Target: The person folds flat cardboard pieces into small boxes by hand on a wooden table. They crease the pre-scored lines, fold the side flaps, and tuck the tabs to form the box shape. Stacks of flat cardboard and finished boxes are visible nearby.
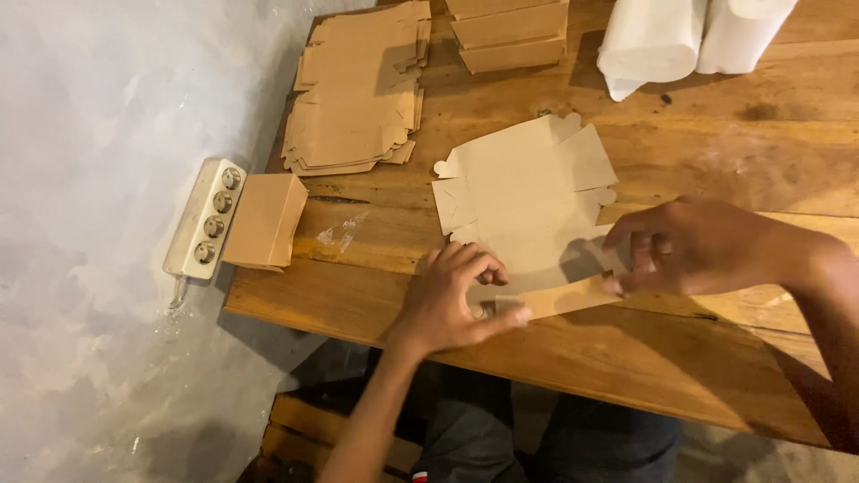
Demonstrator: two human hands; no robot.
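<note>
Hands bend one edge flap up: left hand (447, 300) and right hand (684, 246) pinch the flat box sheet (523, 192). Other flaps still lie flat; stack (358, 89) waits upper left.

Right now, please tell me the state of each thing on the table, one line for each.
Cardboard blank: lying flat, near edge folded up by both hands.
Left hand: pinching the folded edge.
Right hand: pinching the same edge.
Stack of blanks: flat, unfolded.
Folded boxes: assembled, stacked.
Small box: closed, overhanging the table edge.
White rolls: rolled up.
</note>
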